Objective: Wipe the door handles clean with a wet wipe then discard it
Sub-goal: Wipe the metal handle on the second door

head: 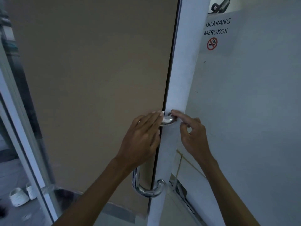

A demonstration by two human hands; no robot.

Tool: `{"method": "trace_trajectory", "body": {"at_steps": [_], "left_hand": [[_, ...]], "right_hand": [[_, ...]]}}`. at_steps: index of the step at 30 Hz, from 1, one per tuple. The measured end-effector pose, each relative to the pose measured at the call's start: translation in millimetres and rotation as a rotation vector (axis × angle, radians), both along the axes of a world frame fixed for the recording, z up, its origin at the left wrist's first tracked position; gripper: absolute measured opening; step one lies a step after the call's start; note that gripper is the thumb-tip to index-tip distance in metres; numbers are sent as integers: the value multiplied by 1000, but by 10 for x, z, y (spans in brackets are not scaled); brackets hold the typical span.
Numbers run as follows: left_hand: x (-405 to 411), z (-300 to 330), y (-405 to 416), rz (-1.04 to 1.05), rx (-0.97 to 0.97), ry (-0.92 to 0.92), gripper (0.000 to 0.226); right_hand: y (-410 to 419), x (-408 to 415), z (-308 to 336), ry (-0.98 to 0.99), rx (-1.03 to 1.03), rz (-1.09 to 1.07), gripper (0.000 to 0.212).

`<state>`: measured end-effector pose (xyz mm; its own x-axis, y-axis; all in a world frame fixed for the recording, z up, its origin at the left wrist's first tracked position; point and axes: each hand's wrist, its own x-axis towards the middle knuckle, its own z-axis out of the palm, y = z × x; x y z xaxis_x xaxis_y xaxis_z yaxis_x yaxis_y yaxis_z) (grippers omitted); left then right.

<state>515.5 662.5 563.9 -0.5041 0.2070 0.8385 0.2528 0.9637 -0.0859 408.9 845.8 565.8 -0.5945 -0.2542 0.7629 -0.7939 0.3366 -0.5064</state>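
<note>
Chrome tubing formed the door handle [166,120], a long U-shaped pull fixed to the white door frame [179,88]; its upper bend showed between the two hands, and its lower bend curved out of the frame further down. The wet wipe [162,115] was a small white fold at the upper bend, pressed against the metal under the fingertips of the left hand [143,137]. That hand's fingers lay nearly straight and together over the wipe and the bar, pressing rather than clenching. The right hand [192,134] was at the other side of the bend, its forefinger stretched out onto the chrome where it met the frame, the other fingers loosely curled and holding nothing that could be seen.

To do this step well, the wipe probably needed wrapping further round the tube, so that the back of the bar was cleaned as well as the front, then drawing down the whole length to the lower bend. The right hand seemed best used to steady the door.

As for containers, no bin could be made out for discarding the wipe. At lower left, beyond the brown door panel [91,79], stood a pair of pale shoes [19,195] on the floor; nothing could be seen inside them.
</note>
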Motion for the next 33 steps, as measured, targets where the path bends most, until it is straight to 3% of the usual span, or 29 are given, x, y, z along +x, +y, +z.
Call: {"method": "trace_trajectory", "body": {"at_steps": [5,17,28,33], "left_hand": [[12,19,-22,24,151,24,50],[-85,258,-25,-121,9,-80,51],[31,11,-205,-15,160,-23,53],[-103,223,-5,-98,14,-61,49]], "right_hand": [[-11,31,33,-30,113,-96,54],[-132,169,58,-49,146,-235,57],[-224,259,49,-48,167,-311,64],[-244,266,37,-56,139,-309,66]]}}
